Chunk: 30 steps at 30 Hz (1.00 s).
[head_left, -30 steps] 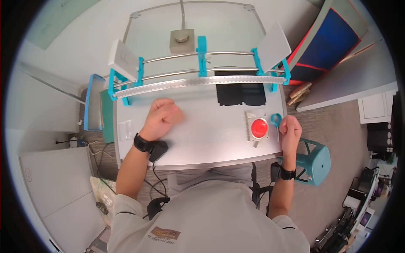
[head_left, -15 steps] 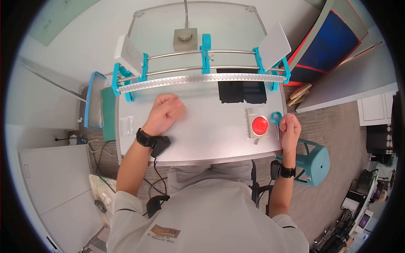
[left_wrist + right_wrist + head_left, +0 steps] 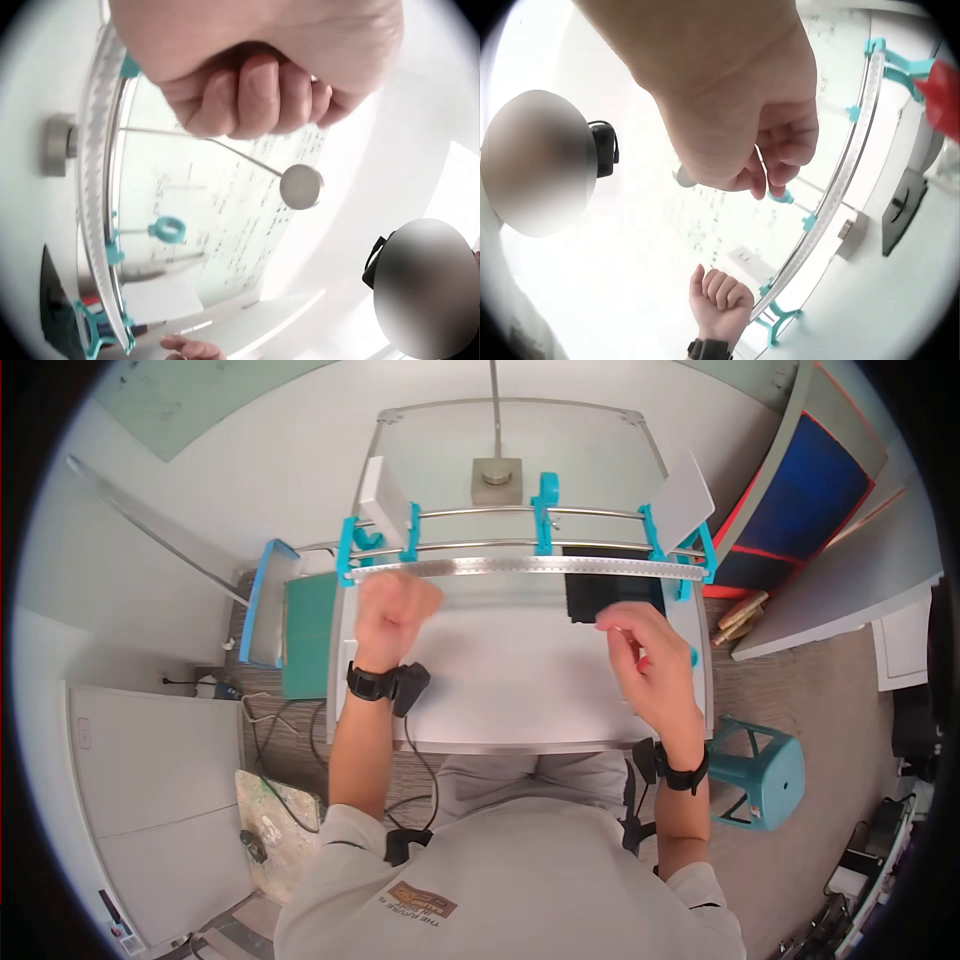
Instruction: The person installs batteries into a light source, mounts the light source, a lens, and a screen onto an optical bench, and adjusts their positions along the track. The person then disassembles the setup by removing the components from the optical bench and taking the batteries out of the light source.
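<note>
My left hand (image 3: 393, 615) is a fist held near the left end of a pale perforated rail (image 3: 520, 566), overlapping it in the head view. In the left wrist view its fingers (image 3: 259, 94) are curled into the palm with nothing showing in them. My right hand (image 3: 662, 675) hovers over the right part of the table, its fingers loosely bent and empty, thumb close to the fingertips. Beneath it, mostly hidden, is a round red piece (image 3: 943, 101). The rail belongs to a frame of metal rods with teal supports (image 3: 545, 525).
White panels (image 3: 384, 500) stand at both ends of the frame. Behind it is a metal block (image 3: 497, 482) with a rod. A black sheet (image 3: 595, 595) lies on the table (image 3: 510, 700). A teal stool (image 3: 765, 780) stands at the right.
My right hand has moved from the table's right edge leftward, over the red piece. The left fist has come closer to the rail's left end. The head view has shifted.
</note>
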### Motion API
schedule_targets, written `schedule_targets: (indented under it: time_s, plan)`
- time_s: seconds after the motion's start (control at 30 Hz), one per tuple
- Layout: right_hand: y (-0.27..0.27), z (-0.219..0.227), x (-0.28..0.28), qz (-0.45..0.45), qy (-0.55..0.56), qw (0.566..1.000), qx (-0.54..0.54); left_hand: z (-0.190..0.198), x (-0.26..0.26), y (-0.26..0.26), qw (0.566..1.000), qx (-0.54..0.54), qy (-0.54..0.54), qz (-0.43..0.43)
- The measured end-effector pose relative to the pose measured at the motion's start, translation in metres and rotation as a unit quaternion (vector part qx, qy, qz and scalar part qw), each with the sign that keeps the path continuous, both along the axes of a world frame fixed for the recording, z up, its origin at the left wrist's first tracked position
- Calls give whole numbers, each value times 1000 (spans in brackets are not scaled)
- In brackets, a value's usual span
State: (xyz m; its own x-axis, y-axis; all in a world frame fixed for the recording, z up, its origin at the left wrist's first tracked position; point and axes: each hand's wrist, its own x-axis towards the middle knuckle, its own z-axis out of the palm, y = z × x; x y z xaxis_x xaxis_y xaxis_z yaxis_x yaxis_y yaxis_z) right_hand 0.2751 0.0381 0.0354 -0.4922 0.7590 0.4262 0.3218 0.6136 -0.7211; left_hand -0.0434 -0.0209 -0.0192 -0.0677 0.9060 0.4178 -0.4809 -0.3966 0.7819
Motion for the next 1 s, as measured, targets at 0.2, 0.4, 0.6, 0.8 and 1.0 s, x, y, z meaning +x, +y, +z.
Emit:
schedule_targets:
  time_s: [0.2,0.4,0.6,0.8,1.0]
  plan:
    - [7,5,-42,72,-84,993,41,14,-48,-2,931,88,-29,354]
    - [13,-5,-51,45,-149,984,90,25,-40,8,837,-43,134,529]
    - [15,-11,-55,37,-187,977,94,21,-36,2,884,-29,196,424]
    - [17,-14,-57,33,-206,972,111,5,-44,9,744,-62,446,494]
    - [19,-17,-58,38,-198,970,132,-2,-46,10,768,-118,418,470]
